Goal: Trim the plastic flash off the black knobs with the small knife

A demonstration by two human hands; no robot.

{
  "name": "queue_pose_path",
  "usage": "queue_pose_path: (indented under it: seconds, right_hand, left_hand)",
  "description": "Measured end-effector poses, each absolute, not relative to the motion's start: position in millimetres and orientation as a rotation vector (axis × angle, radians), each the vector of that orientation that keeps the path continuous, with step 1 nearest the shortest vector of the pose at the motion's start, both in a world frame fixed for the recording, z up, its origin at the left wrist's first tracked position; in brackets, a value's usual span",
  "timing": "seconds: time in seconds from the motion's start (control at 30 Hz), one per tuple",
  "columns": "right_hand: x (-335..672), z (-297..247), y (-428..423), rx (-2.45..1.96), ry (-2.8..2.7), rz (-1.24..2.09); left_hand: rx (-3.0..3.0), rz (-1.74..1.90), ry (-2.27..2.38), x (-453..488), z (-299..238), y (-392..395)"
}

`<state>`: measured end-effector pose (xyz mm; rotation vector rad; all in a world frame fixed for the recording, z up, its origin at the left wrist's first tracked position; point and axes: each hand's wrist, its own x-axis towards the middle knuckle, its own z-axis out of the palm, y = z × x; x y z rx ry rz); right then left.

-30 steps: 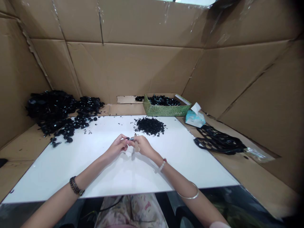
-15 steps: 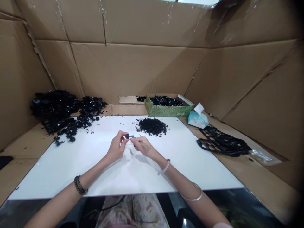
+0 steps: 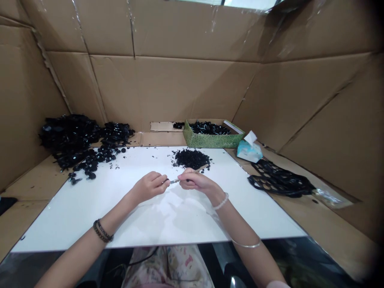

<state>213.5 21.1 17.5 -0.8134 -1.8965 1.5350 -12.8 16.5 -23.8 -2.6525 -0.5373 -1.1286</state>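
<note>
My left hand point(image 3: 151, 186) is closed, its fingers curled round a small black-headed screw point(image 3: 168, 181) that mostly hides in the grip. Facing it, my right hand point(image 3: 195, 181) is shut on a slim, stick-like tool point(image 3: 201, 168), whose rear end pokes out above the knuckles. Between both hands a thin metallic length shows; whether it is the screw's shank or the tool's tip, I cannot tell. Just beyond my right hand lies a heap of tiny black rings point(image 3: 192, 159) on the white board point(image 3: 120, 224).
At the left rises a big pile of black-headed screws point(image 3: 69, 134), spilling onto the board. A green box point(image 3: 214, 141) of similar parts stands at the back. To the right are a tissue pack point(image 3: 249, 152) and black perforated sheets point(image 3: 282, 180). Cardboard walls point(image 3: 192, 88) surround the table.
My right hand has turned and shifted a little right, so the tool's rear end now shows. My left hand has rolled over, hiding the screw's black head, and sits slightly lower.
</note>
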Motion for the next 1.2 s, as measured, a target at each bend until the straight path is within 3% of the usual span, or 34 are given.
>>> queue_pose_path:
  seconds: [0.27,0.53,0.77,1.03,1.2]
  right_hand:
    - [279,35,43,-1.139,-1.727,0.894]
    - [272,-12,83,-1.509,-1.654,0.312]
    - [239,-5,59,-1.26,-1.858,0.059]
    - [180,-11,14,-0.874,-2.158,-0.317]
    - [177,-7,7,-0.779,-2.124,-0.462]
  left_hand:
    - [-2.526,-1.269,-0.683,-22,-24,26]
    - [-2.747,-1.362,-1.011,-18,-28,23]
    - [-2.876,-1.577,-1.45,-3,-29,12]
    - [-3.149,-2.05,-1.458,7,-29,7]
    - [-3.422,-2.148,-1.344,2,-25,10]
